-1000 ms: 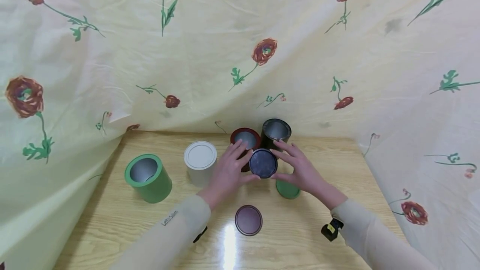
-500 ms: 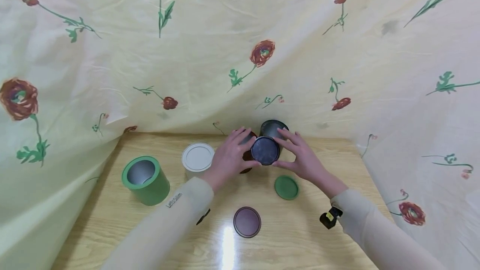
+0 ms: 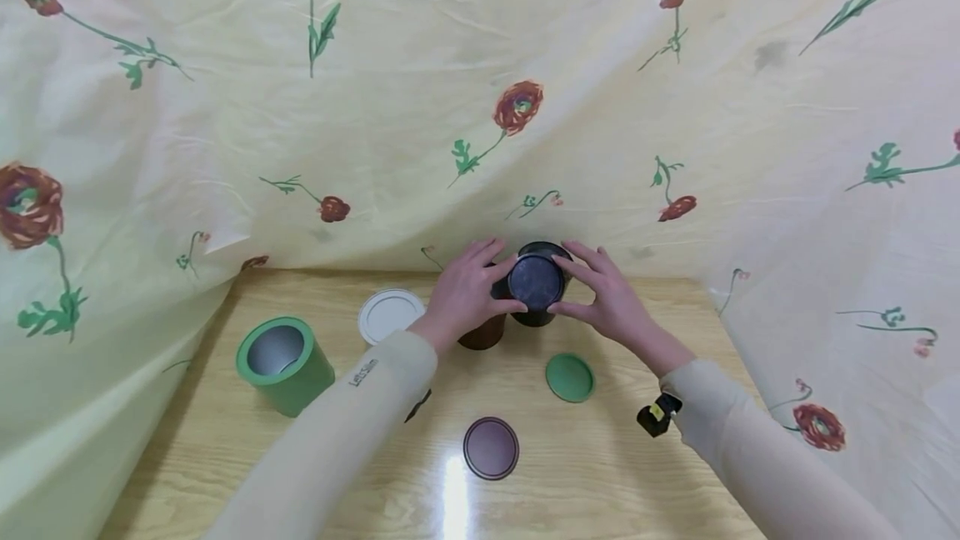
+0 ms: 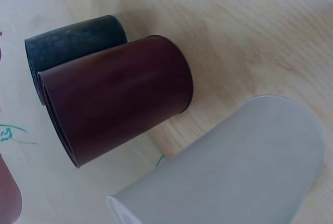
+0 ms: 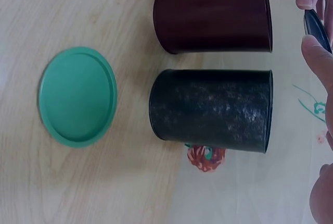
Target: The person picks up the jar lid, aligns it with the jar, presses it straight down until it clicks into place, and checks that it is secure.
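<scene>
We find the black lid [image 3: 536, 282] held above the open black can [image 3: 542, 317], the left hand [image 3: 467, 292] pinching its left edge and the right hand [image 3: 609, 298] pinching its right edge. The black can stands upright at the back of the bench [image 3: 615, 457]. Taking that can as reference: the maroon can [image 3: 482, 332] stands just beside it on the left, the white can [image 3: 389, 316] further left, the green can [image 3: 282, 363] well apart. The green lid [image 3: 570, 377] and maroon lid [image 3: 491, 447] lie nearer the person.
</scene>
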Tool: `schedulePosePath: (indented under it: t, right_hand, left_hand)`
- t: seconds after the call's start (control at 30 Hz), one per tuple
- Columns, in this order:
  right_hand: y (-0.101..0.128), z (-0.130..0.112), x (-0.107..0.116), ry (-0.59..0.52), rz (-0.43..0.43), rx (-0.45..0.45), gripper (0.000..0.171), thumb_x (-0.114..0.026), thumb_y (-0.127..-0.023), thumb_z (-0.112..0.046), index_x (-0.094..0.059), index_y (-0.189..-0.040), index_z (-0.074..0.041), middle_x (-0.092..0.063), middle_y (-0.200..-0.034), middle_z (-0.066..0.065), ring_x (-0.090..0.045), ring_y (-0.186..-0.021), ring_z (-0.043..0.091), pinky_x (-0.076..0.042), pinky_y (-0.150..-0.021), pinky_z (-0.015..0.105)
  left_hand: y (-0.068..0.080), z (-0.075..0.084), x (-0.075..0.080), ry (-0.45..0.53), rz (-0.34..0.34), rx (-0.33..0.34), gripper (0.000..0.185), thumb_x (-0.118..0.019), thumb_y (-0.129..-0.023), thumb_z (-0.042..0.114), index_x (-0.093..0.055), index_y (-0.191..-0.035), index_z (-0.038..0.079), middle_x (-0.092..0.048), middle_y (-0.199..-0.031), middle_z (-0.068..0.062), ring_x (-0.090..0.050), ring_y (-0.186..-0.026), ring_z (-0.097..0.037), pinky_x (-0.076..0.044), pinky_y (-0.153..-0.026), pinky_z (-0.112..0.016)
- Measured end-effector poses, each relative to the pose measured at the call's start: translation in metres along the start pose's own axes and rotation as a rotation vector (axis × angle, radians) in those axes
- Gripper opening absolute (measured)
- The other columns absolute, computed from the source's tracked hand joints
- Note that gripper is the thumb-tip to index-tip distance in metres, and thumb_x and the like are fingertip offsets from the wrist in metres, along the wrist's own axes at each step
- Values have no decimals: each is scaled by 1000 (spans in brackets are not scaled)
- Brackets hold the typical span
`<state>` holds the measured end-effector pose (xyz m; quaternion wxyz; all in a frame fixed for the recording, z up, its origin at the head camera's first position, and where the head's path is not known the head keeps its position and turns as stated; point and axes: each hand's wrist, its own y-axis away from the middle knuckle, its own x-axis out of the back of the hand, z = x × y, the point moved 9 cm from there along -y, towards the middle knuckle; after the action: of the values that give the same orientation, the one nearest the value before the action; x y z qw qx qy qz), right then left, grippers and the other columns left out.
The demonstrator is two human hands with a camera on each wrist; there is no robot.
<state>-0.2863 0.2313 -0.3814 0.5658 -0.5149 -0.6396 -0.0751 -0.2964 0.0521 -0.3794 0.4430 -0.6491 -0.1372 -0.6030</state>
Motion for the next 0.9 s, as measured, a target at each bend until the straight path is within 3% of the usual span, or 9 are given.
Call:
schedulePosePath:
  t: [0.6, 0.9]
  right_hand:
    - [-7, 22, 7, 54, -24, -35, 80, -99, -73, -15, -65, -144, 3, -51, -157, 27, -44, -148, 48, -21, -125, 73]
    - [-12, 33, 8, 54, -79, -79, 76, -96, -79, -15, -63, -145, 4, -50, -158, 28, -40, -151, 50, -22, -123, 75]
  left_hand:
    - [-25, -5, -18, -18, -21, 3, 84, -76, -87, 70, -64, -150, 16, -49, -164, -12, -41, -156, -29, -31, -129, -46]
    - [-37, -8, -29, 20, -102, 42, 85, -75, -89, 69, -60, -154, 17, -45, -167, -10, -36, -158, -28, -28, -130, -47]
